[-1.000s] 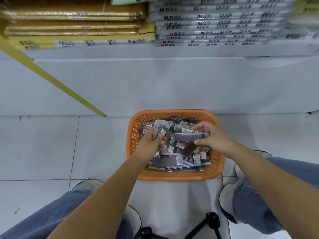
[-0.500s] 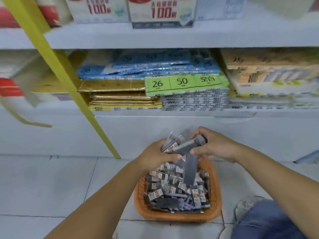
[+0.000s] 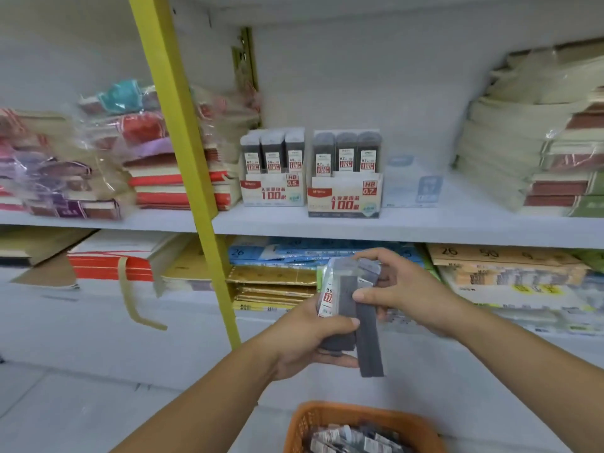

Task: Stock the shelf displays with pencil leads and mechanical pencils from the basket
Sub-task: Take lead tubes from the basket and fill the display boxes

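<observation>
My left hand [image 3: 310,341] grips a bunch of grey pencil lead cases [image 3: 341,299] at chest height in front of the shelves. My right hand [image 3: 398,289] pinches the top of the same bunch, and one long grey case [image 3: 369,341] hangs lower than the rest. On the shelf above stand two display boxes of lead cases, one marked HB 0.5 [image 3: 274,186] and one marked HB 0.7 [image 3: 344,194]. The orange basket [image 3: 330,416] with several more cases sits on the floor at the bottom edge.
A yellow slanted post [image 3: 183,165] crosses the shelf front on the left. A pale, low display box [image 3: 413,188] stands right of the HB 0.7 box. Wrapped notebooks [image 3: 98,158] and paper stacks [image 3: 529,152] fill both shelf ends. The lower shelf holds flat paper packs [image 3: 271,282].
Both hands have lifted the lead cases out of the basket up to shelf height. My view has tilted up from the floor to the shelf with the display boxes.
</observation>
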`<state>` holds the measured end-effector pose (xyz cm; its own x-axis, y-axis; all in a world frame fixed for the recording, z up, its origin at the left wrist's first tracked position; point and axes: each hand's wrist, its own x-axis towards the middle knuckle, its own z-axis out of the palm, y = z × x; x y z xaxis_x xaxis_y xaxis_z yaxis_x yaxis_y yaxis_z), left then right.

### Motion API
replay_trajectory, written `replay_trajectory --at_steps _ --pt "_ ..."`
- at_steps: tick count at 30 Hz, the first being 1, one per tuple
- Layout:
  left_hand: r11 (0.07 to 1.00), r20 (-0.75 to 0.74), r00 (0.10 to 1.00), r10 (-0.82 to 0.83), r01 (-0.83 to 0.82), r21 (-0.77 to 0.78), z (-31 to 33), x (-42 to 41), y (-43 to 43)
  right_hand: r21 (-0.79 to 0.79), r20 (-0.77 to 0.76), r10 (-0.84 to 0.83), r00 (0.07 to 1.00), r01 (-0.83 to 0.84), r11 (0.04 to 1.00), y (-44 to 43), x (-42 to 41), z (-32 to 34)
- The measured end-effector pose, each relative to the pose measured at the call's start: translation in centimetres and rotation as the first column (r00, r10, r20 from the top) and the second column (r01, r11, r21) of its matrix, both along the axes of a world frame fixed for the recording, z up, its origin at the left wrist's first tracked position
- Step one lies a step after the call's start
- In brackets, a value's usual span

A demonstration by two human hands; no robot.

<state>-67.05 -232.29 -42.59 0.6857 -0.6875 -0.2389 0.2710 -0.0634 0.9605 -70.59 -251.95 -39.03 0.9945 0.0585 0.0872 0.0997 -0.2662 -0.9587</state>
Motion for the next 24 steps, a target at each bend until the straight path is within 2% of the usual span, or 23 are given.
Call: replay_trajectory --at_steps 4,8,10,14,15,18,21,24 --pt "0.993 -0.023 0.998 0.062 -0.064 -0.102 0.5 0.2 0.0 0.056 0.068 -0.056 0.996 0.052 0.997 1.0 0.9 0.7" --pt "0.97 0.052 0.978 0.204 -0.195 -0.143 0.8 1.1 -0.1 0.134 0.108 -0.201 0.974 0.187 0.973 1.8 2.1 0.5" --pt "0.96 0.064 0.969 0.238 -0.225 -0.167 0.8 1.3 -0.2 0.103 0.141 -0.244 0.96 0.231 0.968 2.2 2.4 0.7" --pt "0.936 0.041 0.952 0.303 -0.288 -0.204 0.5 1.4 -0.4 -0.115 0.195 -0.303 0.933 0.328 0.938 2.4 2.5 1.0" --pt "0.93 0.033 0.95 0.311 -0.298 -0.215 0.5 1.5 -0.5 -0.124 0.19 -0.31 0.931 0.336 0.934 2.5 2.5 1.1" --pt "0.919 0.023 0.944 0.33 -0.316 -0.237 0.7 1.4 -0.9 -0.043 0.15 -0.326 0.933 0.336 0.941 2.6 2.3 1.6" --pt "0.91 0.021 0.937 0.348 -0.332 -0.248 0.7 1.5 -1.0 -0.024 0.181 -0.351 0.919 0.361 0.932 2.1 1.9 2.1" --pt "0.907 0.016 0.948 0.318 -0.299 -0.297 1.0 1.7 -0.5 0.064 0.188 -0.351 0.917 0.345 0.937 1.2 1.6 2.9"
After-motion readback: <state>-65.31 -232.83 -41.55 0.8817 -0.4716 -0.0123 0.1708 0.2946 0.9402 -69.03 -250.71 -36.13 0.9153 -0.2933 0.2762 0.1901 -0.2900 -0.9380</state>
